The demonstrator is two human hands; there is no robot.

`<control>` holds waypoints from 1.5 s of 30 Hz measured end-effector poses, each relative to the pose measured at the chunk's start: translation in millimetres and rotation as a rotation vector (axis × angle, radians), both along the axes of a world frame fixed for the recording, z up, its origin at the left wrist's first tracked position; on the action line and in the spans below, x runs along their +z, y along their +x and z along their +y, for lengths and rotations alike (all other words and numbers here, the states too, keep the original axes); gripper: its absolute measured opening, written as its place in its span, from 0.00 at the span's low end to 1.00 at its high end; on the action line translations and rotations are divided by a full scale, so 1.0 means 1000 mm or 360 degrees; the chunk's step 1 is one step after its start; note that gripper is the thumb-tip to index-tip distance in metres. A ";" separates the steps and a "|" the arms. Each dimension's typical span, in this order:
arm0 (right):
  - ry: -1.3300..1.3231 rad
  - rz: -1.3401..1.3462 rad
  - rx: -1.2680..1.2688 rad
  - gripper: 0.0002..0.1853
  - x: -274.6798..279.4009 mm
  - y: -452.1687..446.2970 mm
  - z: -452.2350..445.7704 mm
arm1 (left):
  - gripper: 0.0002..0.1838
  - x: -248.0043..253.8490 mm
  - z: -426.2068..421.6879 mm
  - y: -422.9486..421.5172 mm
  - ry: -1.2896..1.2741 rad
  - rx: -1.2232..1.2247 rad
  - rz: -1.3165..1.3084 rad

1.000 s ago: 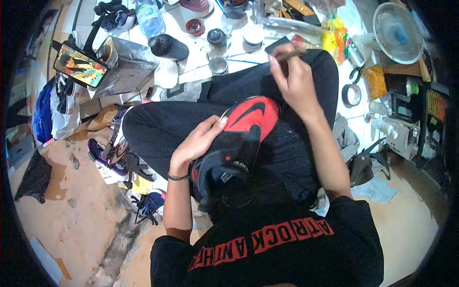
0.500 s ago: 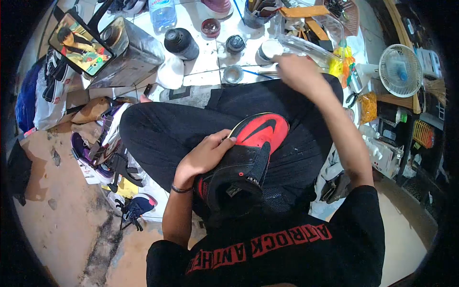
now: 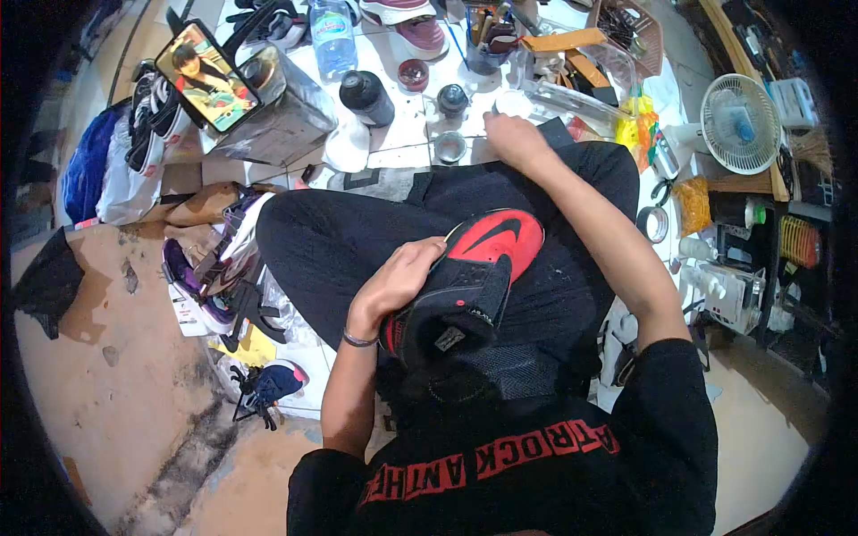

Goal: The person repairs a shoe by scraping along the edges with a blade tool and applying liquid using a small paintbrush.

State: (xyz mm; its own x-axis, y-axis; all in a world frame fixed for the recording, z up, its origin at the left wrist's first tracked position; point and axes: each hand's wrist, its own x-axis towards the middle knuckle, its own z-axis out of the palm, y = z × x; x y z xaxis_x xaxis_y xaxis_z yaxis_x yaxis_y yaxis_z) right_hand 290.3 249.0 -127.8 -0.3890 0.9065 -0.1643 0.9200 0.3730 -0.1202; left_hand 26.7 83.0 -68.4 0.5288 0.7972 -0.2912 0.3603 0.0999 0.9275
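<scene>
A black and red shoe (image 3: 500, 241) rests on my lap, its red toe pointing up and to the right. My left hand (image 3: 407, 277) is wrapped round the shoe's left side. Out over the floor beyond my knee, my right hand (image 3: 518, 141) is closed, and what its fingers hold, if anything, is hidden. Close to its fingertips are a white round lid (image 3: 513, 104) and a small open cup (image 3: 450, 147). A small dark jar (image 3: 452, 100) stands just behind the cup.
A phone (image 3: 207, 77) shows a picture beside a metal can (image 3: 284, 112). Behind are a black bottle (image 3: 366, 98), a water bottle (image 3: 332, 40) and a tray of tools (image 3: 581, 85). A fan (image 3: 740, 125) stands at the right, other shoes (image 3: 201, 277) at the left.
My right hand has moved from above my right knee towards the cup and lid. My left hand still holds the shoe. The whole view has shifted somewhat.
</scene>
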 end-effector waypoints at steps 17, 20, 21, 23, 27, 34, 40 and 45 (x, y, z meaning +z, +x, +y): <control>-0.0018 0.1654 -0.0379 0.10 0.058 -0.008 -0.013 | 0.28 0.027 0.033 -0.051 0.0199 0.0871 -0.0691; 0.0039 0.1436 -0.0247 0.09 0.044 -0.014 -0.011 | 0.26 0.024 0.038 -0.055 0.0171 0.0835 -0.0857; 0.0082 0.1375 -0.0177 0.10 0.039 -0.016 -0.010 | 0.26 0.024 0.041 -0.055 0.0129 0.0842 -0.0946; 0.0085 0.1324 -0.0127 0.09 0.030 -0.021 -0.009 | 0.29 0.025 0.046 -0.051 0.0110 0.0895 -0.1055; 0.0097 0.1161 -0.0038 0.07 0.024 -0.025 -0.011 | 0.32 0.030 0.049 -0.046 0.0040 0.0948 -0.1077; 0.0121 0.1137 0.0017 0.09 0.014 -0.028 -0.012 | 0.32 0.030 0.048 -0.049 -0.0007 0.0963 -0.1051; 0.0135 0.1069 -0.0013 0.08 0.016 -0.030 -0.013 | 0.32 0.030 0.047 -0.048 -0.0011 0.0986 -0.1074; 0.0117 0.1110 0.0017 0.10 0.014 -0.028 -0.013 | 0.32 0.031 0.046 -0.047 -0.0004 0.1007 -0.1066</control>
